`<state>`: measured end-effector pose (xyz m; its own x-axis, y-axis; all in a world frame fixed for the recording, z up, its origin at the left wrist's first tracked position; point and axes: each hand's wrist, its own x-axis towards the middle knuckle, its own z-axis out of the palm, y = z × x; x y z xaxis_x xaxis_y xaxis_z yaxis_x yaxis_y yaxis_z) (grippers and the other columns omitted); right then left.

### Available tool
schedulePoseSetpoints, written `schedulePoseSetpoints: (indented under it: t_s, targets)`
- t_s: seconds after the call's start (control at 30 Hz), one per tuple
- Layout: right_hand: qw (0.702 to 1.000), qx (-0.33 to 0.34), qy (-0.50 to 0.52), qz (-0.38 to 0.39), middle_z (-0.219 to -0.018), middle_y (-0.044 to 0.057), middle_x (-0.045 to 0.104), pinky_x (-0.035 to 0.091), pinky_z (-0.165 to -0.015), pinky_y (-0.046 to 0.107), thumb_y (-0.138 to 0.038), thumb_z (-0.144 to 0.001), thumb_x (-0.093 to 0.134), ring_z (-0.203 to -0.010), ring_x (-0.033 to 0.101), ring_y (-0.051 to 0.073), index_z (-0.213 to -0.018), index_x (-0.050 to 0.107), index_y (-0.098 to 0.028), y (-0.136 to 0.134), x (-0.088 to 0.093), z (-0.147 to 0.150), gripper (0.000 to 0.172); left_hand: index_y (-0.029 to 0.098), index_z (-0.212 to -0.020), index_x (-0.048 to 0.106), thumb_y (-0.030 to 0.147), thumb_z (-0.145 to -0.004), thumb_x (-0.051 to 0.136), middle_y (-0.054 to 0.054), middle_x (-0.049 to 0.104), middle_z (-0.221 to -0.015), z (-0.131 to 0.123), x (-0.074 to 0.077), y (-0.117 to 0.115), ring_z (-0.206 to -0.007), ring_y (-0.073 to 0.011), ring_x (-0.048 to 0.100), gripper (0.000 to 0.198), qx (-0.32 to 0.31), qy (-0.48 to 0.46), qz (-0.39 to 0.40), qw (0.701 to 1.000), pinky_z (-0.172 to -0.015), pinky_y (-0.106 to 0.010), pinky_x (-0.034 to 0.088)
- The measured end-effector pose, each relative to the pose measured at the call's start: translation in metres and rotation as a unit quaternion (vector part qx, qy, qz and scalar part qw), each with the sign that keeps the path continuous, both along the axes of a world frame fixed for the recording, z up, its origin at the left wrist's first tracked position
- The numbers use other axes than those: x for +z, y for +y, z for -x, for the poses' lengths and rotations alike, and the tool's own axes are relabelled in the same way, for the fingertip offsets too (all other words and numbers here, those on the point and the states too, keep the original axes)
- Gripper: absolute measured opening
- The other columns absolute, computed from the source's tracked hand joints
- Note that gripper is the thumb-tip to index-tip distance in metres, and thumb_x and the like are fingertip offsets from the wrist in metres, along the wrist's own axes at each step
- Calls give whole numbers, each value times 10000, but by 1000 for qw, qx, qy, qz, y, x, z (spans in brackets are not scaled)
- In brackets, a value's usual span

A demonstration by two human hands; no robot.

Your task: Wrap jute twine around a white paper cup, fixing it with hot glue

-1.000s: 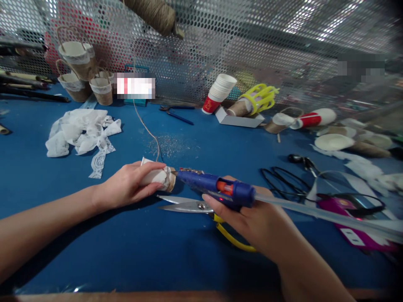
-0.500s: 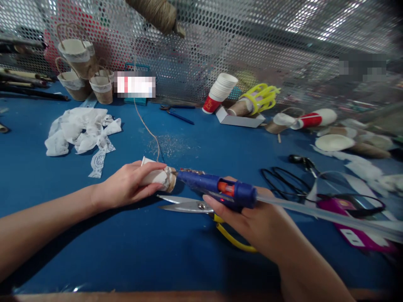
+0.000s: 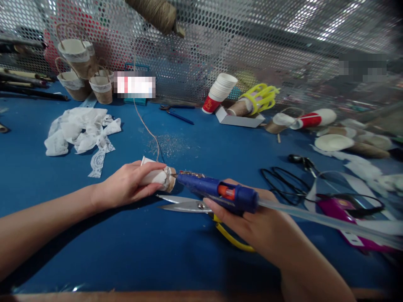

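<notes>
Over blue tabletop (image 3: pixel 126 251), left grip (image 3: pixel 121 186) pinches cup (image 3: pixel 149 178) (brown end (image 3: pixel 172 182) protruding), right grip (image 3: pixel 260 224) clasps glue gun (image 3: pixel 201 186).

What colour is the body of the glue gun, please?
The glue gun's body is blue, showing best in the head view.

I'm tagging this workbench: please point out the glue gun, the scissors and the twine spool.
Glue gun (image 3: pixel 204 187): head view, on its blue body.
Scissors (image 3: pixel 200 206): head view, on the pivot.
Twine spool (image 3: pixel 155 16): head view, on the wound twine.
</notes>
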<state>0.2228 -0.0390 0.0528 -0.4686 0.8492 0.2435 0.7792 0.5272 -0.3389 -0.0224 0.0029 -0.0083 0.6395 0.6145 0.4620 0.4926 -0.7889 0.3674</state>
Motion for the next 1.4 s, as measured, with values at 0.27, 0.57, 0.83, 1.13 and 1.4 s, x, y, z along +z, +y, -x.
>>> schedulePoseSetpoints:
  t_s: [0.27,0.57,0.83,1.13,1.4]
  targets:
    - [1000,11,19,14,-530,1,550,422,-451,239,-255,-824,396,-466,533,129,-680,576,-220,-1,7,4,233,94,-1107,443,257,-837,457,-120,646,-939,0,1,0,-758,-162,622,316,0,3,-1,1000,-619,-256,518]
    - [1000,1,-8,-7,-547,12,554,444,-524,269,-274,-832,372,-540,571,158,-693,577,-232,-5,4,1,251,109,-1118,436,254,-834,469,-110,638,-975,-1,-1,0,-786,-157,618,321,5,1,19,1000,-658,-252,511]
    - [1000,-19,-18,-5,-555,10,566,407,-474,261,-293,-831,405,-492,541,147,-681,558,-213,1,-2,0,228,98,-1102,437,254,-838,456,-114,646,-917,-1,2,0,-768,-163,623,307,-1,-2,5,1000,-613,-260,521]
    - [1000,-3,-7,4,-532,-2,548,429,-493,267,-269,-845,395,-490,545,141,-702,581,-221,-3,1,0,239,90,-1105,450,264,-836,463,-119,645,-947,-1,0,0,-761,-162,619,320,-2,-14,14,1000,-630,-266,520]
    - [1000,13,-11,-5,-570,17,571,470,-529,261,-292,-826,384,-554,580,157,-702,596,-236,-5,5,1,252,99,-1115,442,254,-832,471,-111,640,-959,0,0,0,-771,-160,622,324,6,-3,21,1000,-635,-253,512]
